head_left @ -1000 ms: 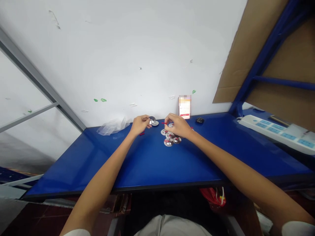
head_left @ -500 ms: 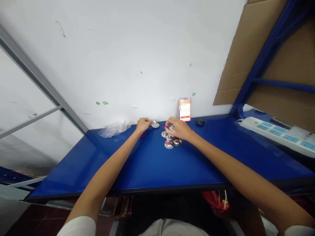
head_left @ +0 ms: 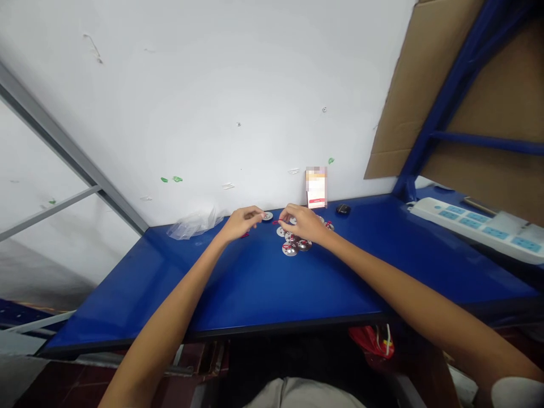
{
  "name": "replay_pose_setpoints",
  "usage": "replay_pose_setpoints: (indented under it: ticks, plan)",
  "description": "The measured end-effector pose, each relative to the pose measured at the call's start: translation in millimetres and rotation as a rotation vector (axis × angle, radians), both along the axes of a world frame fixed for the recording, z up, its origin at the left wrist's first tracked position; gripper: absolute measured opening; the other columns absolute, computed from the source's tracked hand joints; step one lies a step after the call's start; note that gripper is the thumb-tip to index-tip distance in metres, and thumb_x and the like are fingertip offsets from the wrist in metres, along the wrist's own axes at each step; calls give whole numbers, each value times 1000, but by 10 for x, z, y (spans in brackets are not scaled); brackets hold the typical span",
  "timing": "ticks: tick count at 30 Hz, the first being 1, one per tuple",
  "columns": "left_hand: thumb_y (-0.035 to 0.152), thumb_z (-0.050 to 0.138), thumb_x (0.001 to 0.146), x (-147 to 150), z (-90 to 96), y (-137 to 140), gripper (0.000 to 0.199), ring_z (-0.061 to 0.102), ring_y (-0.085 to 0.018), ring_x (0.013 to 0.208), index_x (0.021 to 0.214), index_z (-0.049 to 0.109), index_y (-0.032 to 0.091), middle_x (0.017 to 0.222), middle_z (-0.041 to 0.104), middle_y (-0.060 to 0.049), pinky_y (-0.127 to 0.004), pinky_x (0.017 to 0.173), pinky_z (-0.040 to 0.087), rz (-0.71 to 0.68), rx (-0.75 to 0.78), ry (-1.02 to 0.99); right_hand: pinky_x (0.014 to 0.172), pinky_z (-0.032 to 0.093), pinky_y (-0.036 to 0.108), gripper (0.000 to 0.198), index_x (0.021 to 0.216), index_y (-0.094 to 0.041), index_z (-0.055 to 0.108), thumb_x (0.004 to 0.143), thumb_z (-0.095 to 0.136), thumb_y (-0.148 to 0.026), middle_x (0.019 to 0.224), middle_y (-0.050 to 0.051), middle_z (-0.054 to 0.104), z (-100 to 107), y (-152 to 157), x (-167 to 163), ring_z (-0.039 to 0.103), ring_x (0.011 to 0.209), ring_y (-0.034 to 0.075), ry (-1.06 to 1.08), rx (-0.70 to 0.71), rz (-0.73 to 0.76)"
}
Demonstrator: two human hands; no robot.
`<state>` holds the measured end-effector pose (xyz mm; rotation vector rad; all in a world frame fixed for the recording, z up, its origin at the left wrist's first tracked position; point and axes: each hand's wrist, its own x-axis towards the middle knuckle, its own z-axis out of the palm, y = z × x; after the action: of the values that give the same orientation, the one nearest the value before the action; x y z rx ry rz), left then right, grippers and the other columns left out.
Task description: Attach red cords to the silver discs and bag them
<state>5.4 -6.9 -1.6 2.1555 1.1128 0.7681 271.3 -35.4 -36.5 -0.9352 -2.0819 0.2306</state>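
My right hand [head_left: 304,222] pinches a thin red cord [head_left: 277,221] between thumb and fingertips. Under and around it lies a cluster of small silver finger cymbals [head_left: 289,249], domed with flat rims and red cords; the hand covers some of them. My left hand [head_left: 243,222] is open, its fingers stretched to the right. Close by its fingertips, one finger cymbal [head_left: 267,216] lies apart on the blue table [head_left: 255,283]; whether the fingers touch it I cannot tell. Another bit of red cord [head_left: 245,234] lies below my left hand.
A phone [head_left: 317,190] with a lit screen leans on the white wall behind the cluster. Next to it is a small black object [head_left: 343,209]. Crumpled clear plastic [head_left: 195,224] lies at the left rear. A white power strip [head_left: 471,226] sits along the right side.
My left hand has loosened from its pinch beside the lone finger cymbal and drawn slightly left. The right hand still pinches red cord. The view has shifted slightly.
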Motion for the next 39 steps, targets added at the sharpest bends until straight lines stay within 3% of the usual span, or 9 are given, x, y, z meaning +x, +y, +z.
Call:
replay_pose_setpoints:
  ticks: [2,4,9,15,19,26,29,34,39]
  plan:
    - [55,71,96,-11,5,-118,47,73,-21,92,128,78,20,111,81,-9,-29,80,55,-116,-3,-34,80,54,32,1,96,-23,72,94,72,-22,94,2,75,-11,-18,-57,72,84,19,41,-39,33]
    - [52,76,94,23,-14,-171,45,74,-22,96,124,80,19,112,81,-10,-31,85,56,-156,5,-62,79,54,32,2,96,-23,74,95,73,-25,94,2,77,-16,-41,-114,72,83,19,72,-58,30]
    - [45,77,93,61,-19,-146,32,72,-18,77,104,84,16,91,81,-8,-29,73,55,-157,10,-71,77,53,31,7,94,-22,76,98,74,-29,94,2,77,-19,-83,-197,73,83,19,105,-93,27]
    - [41,75,90,-338,43,55,27,72,-19,78,96,84,17,86,81,-6,-28,75,54,-27,110,88,83,53,34,10,103,-23,76,101,71,-32,102,5,77,12,-73,-113,73,90,21,-3,-32,-11]
    - [38,72,87,-615,7,206,24,74,-20,80,94,83,18,86,81,-6,-29,76,54,20,49,212,82,51,34,13,98,-23,75,104,63,-26,99,5,76,28,-39,1,71,92,22,-88,16,-67]
    - [48,67,90,-611,43,178,32,69,-20,71,85,82,21,81,80,-5,-31,68,47,-24,55,541,78,50,33,16,96,-22,76,103,62,-25,97,5,76,-9,25,82,70,87,21,-143,-13,-105]
    - [52,62,95,-567,57,151,37,71,-22,76,92,83,21,87,81,-6,-32,72,47,17,127,578,79,50,32,15,95,-22,76,102,62,-25,97,5,77,7,27,92,70,87,21,-152,-12,-123]
    - [58,84,75,-555,-44,203,58,74,-27,95,117,79,20,112,80,-11,-32,79,51,34,98,645,79,50,32,16,96,-21,77,102,62,-24,99,6,78,15,38,102,70,88,21,-184,-33,-115]
    - [48,82,75,-611,-138,291,33,73,-23,82,98,80,24,95,81,-5,-28,71,49,-43,36,562,87,53,38,10,97,-23,80,96,70,-23,100,8,78,-89,84,109,70,98,26,-278,-21,-65]
